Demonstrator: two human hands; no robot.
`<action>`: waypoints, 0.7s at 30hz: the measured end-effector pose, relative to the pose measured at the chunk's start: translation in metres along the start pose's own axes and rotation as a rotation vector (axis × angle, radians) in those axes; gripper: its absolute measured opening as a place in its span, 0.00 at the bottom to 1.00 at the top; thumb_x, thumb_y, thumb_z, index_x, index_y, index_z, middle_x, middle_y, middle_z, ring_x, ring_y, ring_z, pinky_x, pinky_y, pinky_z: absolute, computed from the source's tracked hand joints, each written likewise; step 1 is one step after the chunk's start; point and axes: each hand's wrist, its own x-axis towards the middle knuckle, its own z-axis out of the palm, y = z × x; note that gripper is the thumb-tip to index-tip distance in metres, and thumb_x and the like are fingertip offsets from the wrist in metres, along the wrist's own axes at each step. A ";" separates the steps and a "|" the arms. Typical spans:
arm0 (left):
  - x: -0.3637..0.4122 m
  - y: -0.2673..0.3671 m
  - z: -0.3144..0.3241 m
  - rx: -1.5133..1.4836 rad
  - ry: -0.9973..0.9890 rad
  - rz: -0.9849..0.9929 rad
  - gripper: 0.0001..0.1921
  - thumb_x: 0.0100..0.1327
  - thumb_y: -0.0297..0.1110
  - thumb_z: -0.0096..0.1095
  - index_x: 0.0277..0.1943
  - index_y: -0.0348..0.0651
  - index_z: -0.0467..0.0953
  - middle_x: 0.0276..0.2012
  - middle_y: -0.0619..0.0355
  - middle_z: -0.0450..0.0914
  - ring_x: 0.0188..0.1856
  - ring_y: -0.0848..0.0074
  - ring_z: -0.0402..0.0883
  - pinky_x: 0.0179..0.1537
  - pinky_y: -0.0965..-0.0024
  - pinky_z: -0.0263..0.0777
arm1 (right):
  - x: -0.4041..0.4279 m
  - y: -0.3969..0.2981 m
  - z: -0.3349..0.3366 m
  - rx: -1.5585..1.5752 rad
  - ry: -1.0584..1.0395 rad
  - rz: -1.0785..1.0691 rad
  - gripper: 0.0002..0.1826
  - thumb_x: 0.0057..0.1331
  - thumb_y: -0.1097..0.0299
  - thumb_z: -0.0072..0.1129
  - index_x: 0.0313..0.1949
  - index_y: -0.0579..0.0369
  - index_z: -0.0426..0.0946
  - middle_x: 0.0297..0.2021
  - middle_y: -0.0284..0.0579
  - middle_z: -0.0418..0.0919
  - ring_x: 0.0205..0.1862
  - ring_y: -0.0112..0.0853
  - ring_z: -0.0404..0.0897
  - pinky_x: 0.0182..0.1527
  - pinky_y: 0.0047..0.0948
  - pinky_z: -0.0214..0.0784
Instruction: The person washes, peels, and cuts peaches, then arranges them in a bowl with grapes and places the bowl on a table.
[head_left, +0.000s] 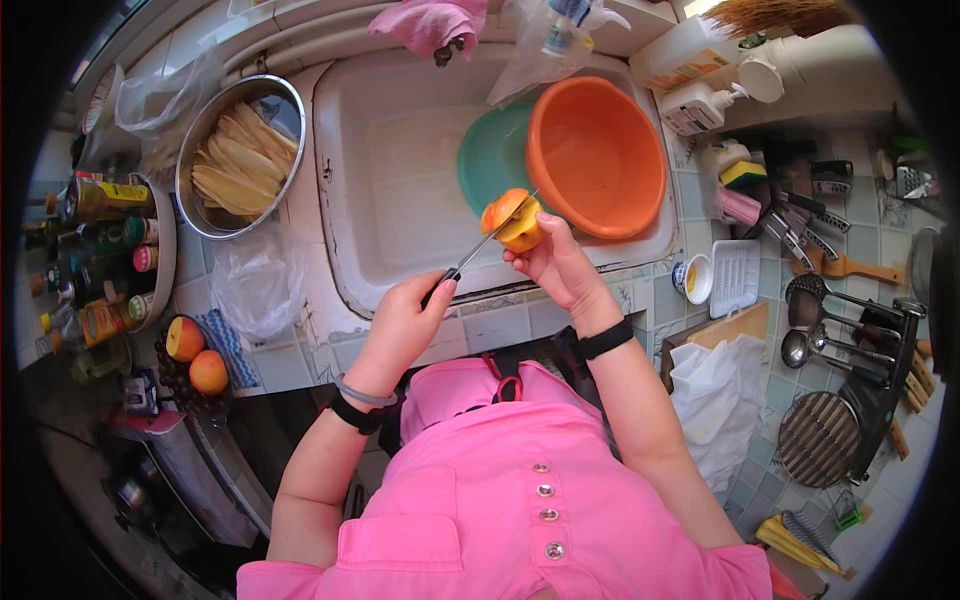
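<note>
My left hand (409, 319) grips the black handle of a kitchen knife (476, 247), its blade slanting up and to the right. The blade lies in the cut of a red and yellow fruit (521, 232), perhaps a peach, with yellow flesh showing. My right hand (559, 262) holds that fruit from the right, thumb near the cut face. Both hands are over the front part of a white sink (397, 180). Just beyond the fruit, an orange plastic basin (600, 157) partly covers a green basin (484, 161) inside the sink.
Left of the sink stand a metal bowl (182, 161) of pale yellow strips in liquid, a clear plastic bag (259, 281), and dark grapes (176, 371) with a cut fruit (184, 339) and another fruit (208, 373). A soap bottle (694, 109) and white rack (735, 277) are on the right.
</note>
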 end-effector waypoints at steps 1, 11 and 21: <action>0.000 0.001 0.001 0.031 0.033 0.031 0.16 0.69 0.40 0.57 0.45 0.33 0.79 0.32 0.43 0.80 0.34 0.56 0.80 0.36 0.61 0.72 | 0.000 0.000 0.001 0.028 -0.007 0.008 0.22 0.70 0.51 0.50 0.55 0.54 0.69 0.41 0.40 0.78 0.36 0.28 0.79 0.37 0.22 0.73; 0.004 0.000 -0.013 0.260 0.132 0.091 0.15 0.68 0.40 0.58 0.47 0.35 0.79 0.35 0.44 0.81 0.38 0.51 0.80 0.39 0.58 0.72 | -0.002 0.010 0.008 0.034 -0.109 0.005 0.25 0.70 0.52 0.50 0.61 0.50 0.65 0.45 0.41 0.78 0.39 0.29 0.80 0.41 0.25 0.74; 0.002 -0.012 -0.038 -0.039 0.155 -0.088 0.16 0.71 0.40 0.58 0.47 0.31 0.78 0.28 0.58 0.77 0.30 0.79 0.71 0.33 0.73 0.66 | -0.007 0.014 0.002 0.080 -0.136 -0.007 0.30 0.70 0.52 0.47 0.67 0.51 0.61 0.50 0.44 0.76 0.43 0.36 0.80 0.40 0.27 0.74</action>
